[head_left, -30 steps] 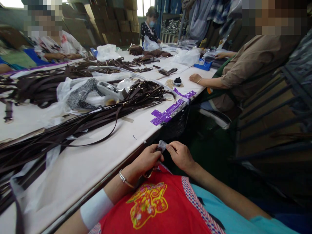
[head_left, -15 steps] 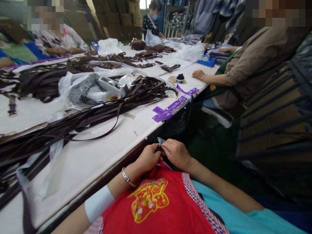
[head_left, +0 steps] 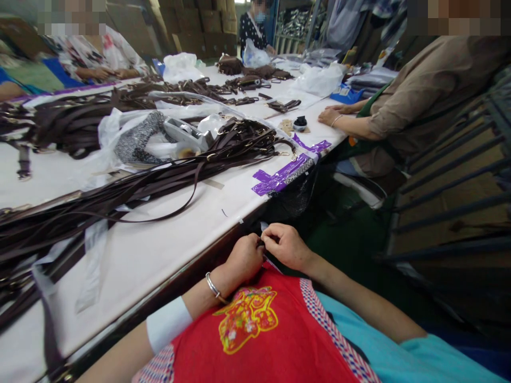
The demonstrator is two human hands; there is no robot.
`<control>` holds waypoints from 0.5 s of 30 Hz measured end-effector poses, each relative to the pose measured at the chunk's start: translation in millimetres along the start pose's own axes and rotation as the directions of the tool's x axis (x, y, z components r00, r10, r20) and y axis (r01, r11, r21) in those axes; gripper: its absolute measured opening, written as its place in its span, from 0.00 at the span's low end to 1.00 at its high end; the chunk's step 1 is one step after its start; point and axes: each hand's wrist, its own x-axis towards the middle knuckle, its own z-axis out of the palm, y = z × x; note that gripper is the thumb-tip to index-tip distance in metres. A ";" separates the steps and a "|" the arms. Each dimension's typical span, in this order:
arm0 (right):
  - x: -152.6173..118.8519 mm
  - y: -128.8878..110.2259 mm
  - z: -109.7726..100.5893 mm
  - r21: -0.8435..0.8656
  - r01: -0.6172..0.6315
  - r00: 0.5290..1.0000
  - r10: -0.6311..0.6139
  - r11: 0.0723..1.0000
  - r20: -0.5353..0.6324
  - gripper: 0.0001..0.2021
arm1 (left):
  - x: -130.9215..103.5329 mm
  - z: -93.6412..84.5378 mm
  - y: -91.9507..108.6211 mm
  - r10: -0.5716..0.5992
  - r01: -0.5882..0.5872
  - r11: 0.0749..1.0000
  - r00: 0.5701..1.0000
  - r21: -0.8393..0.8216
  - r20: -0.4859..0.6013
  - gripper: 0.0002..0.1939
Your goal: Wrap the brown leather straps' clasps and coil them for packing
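Observation:
Just past the table's near edge, my left hand is closed, its fingers curled round a small dark brown piece. Thumb and fingers of my right hand pinch at the same spot, touching the left fingertips. Most of the piece is hidden by the fingers, so its kind cannot be told. A pale scrap shows just behind the fingertips. Both hands are above the red apron. On the table to the left lies a long bundle of dark brown straps with gold-coloured metal fittings.
A clear plastic bag and a grey tape dispenser lie among the straps. Purple tape covers the table corner beside a black bag. A co-worker sits at the right, before a metal rack; others sit farther back.
The view has shifted slightly. My hands stay together, and the right fingers have drawn into a tighter pinch. The co-worker at the right has brought both hands together on the table.

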 end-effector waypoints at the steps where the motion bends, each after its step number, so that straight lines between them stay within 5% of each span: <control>1: 0.2 -1.1 -0.1 0.048 0.004 1.000 -0.005 0.999 0.007 0.08 | 0.2 -0.4 0.4 0.000 0.000 1.000 1.000 0.000 -0.011 0.06; 7: -7.1 3.7 -2.7 -0.114 -0.040 0.988 0.023 0.993 -0.151 0.06 | 1.5 -1.8 1.8 -0.038 0.038 0.997 0.999 -0.065 -0.008 0.05; 15: -9.1 2.6 8.9 -0.491 0.037 0.999 -0.041 0.870 0.004 0.09 | -0.2 -4.2 2.1 0.042 -0.028 0.984 0.996 0.178 -0.076 0.06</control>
